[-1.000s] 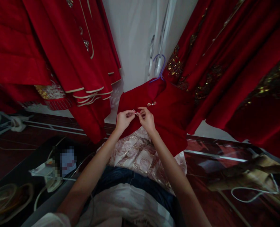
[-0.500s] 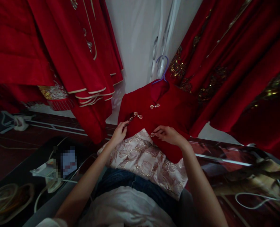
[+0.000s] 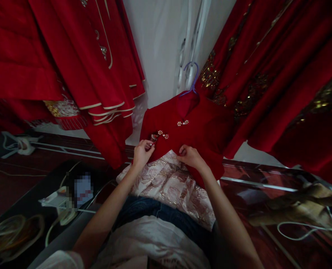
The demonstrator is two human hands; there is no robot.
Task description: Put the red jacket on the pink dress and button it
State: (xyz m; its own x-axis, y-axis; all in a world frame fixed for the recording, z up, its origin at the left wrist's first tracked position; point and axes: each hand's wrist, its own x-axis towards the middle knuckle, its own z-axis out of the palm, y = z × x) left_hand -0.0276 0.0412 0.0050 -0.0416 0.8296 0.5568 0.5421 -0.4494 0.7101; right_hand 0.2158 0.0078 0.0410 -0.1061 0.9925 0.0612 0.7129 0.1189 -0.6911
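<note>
A red jacket (image 3: 208,134) with a purple hanger (image 3: 193,80) at its collar is spread in front of me. Pearl-like flower fasteners (image 3: 183,123) sit near the neck, and another flower ornament (image 3: 163,135) lies lower left. My left hand (image 3: 143,154) is closed at the jacket's left side, its thumb and fingers pinching a small shiny metal piece (image 3: 154,138) whose kind is unclear. At the jacket's lower edge, my right hand (image 3: 191,157) is closed in a pinch; its fingers hide what is in them. Pale patterned fabric (image 3: 174,175) lies under the jacket, across my lap.
Red garments with pale trim (image 3: 104,93) hang at left, and red sequinned garments (image 3: 267,93) at right. Left of me, a dark surface bears a blurred-out device (image 3: 83,188) and coiled material (image 3: 11,235). A white cord loop (image 3: 303,229) lies at right.
My right hand has shifted slightly left and up, its fingers now covering the flower ornament seen beside them before. The left hand's shiny piece has turned and shows more broadly.
</note>
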